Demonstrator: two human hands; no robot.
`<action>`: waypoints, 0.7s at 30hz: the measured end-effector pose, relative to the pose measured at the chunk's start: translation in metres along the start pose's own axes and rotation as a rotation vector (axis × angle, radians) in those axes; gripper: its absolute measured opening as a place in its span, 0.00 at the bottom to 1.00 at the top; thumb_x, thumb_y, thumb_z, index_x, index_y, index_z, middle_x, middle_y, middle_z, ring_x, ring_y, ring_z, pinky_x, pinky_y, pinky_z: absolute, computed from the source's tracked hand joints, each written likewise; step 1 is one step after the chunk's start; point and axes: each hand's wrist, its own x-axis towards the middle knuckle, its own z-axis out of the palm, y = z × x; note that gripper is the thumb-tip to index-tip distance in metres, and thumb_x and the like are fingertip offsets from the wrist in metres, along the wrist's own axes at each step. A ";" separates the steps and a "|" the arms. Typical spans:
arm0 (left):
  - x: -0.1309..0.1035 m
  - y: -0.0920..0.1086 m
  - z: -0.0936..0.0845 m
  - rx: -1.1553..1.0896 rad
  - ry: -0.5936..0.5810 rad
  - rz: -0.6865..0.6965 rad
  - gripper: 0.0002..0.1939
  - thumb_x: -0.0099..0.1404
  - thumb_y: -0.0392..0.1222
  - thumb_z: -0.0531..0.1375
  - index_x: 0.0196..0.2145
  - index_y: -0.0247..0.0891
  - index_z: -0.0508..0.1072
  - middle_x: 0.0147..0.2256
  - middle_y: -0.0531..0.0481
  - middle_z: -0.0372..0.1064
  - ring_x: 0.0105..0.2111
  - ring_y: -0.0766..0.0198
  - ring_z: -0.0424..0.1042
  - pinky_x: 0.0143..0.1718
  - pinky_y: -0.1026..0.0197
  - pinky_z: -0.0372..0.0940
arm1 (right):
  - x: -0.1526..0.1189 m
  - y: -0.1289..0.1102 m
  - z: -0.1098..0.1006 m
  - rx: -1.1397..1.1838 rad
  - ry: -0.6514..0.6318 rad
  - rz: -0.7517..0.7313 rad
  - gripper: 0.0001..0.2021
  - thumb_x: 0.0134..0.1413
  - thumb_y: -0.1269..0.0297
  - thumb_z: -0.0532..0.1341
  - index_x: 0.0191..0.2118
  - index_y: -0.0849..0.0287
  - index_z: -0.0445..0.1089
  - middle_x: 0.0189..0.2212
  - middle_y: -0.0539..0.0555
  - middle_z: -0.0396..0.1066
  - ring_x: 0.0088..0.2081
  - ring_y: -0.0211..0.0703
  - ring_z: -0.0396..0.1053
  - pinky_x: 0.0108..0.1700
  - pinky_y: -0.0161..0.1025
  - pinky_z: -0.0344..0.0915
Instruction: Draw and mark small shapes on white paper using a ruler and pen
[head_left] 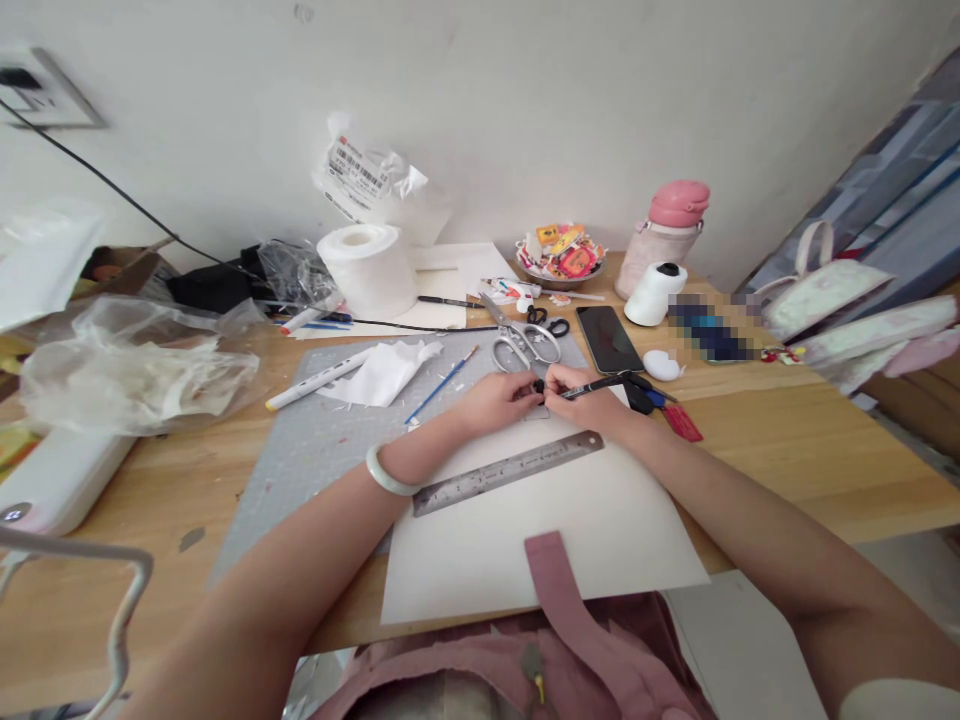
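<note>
My right hand (581, 405) is closed around a slim black pen (596, 386), which slants across the fingers with its rear end to the right. Close beside it, my left hand (499, 400) pinches a small black piece (539, 386) between the fingertips; its kind is too small to make out. Both hands rest over the far edge of a large white sheet of paper (540, 540). Faint dark lines show on the paper just below the fingers. A steel ruler (510, 472) lies at a slant across the sheet, nearer to me than the hands.
Under the sheet is a grey cutting mat (300, 450). Scissors (525, 340) lie beyond my hands, with a blue paintbrush (442, 383) and a white marker (319, 380) to the left. A phone (609, 338), thread spool (655, 294) and pink-lidded bottle (660, 245) stand right.
</note>
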 end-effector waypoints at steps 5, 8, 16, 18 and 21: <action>0.000 0.000 0.000 0.016 -0.004 0.012 0.09 0.63 0.43 0.51 0.33 0.38 0.68 0.23 0.55 0.64 0.24 0.67 0.63 0.26 0.67 0.53 | 0.000 -0.001 0.000 -0.003 0.010 -0.004 0.04 0.41 0.68 0.54 0.22 0.57 0.55 0.18 0.45 0.56 0.23 0.34 0.53 0.25 0.32 0.49; 0.000 0.000 0.000 0.018 -0.005 0.013 0.09 0.63 0.43 0.51 0.33 0.38 0.68 0.24 0.55 0.65 0.25 0.67 0.63 0.26 0.67 0.54 | 0.000 0.000 0.001 -0.006 0.008 -0.006 0.04 0.41 0.69 0.54 0.22 0.57 0.55 0.18 0.45 0.56 0.23 0.34 0.53 0.25 0.32 0.49; 0.000 0.001 -0.001 0.001 -0.009 0.006 0.08 0.62 0.43 0.51 0.33 0.38 0.68 0.24 0.55 0.64 0.25 0.68 0.63 0.26 0.67 0.54 | 0.000 0.004 0.001 -0.007 0.054 -0.040 0.06 0.42 0.69 0.54 0.22 0.57 0.53 0.18 0.45 0.55 0.22 0.33 0.52 0.25 0.32 0.48; -0.001 0.001 -0.001 -0.008 -0.011 0.003 0.08 0.62 0.43 0.51 0.33 0.38 0.68 0.24 0.55 0.64 0.25 0.68 0.63 0.26 0.67 0.55 | 0.000 0.004 0.001 -0.002 0.055 -0.045 0.06 0.42 0.69 0.54 0.22 0.57 0.53 0.18 0.45 0.55 0.22 0.33 0.51 0.25 0.32 0.48; 0.000 0.000 -0.001 -0.015 -0.010 -0.006 0.08 0.62 0.42 0.52 0.32 0.38 0.68 0.23 0.56 0.63 0.24 0.68 0.62 0.25 0.67 0.55 | 0.000 0.003 0.001 0.006 0.062 -0.042 0.06 0.42 0.69 0.54 0.22 0.57 0.53 0.18 0.45 0.55 0.22 0.33 0.51 0.25 0.32 0.48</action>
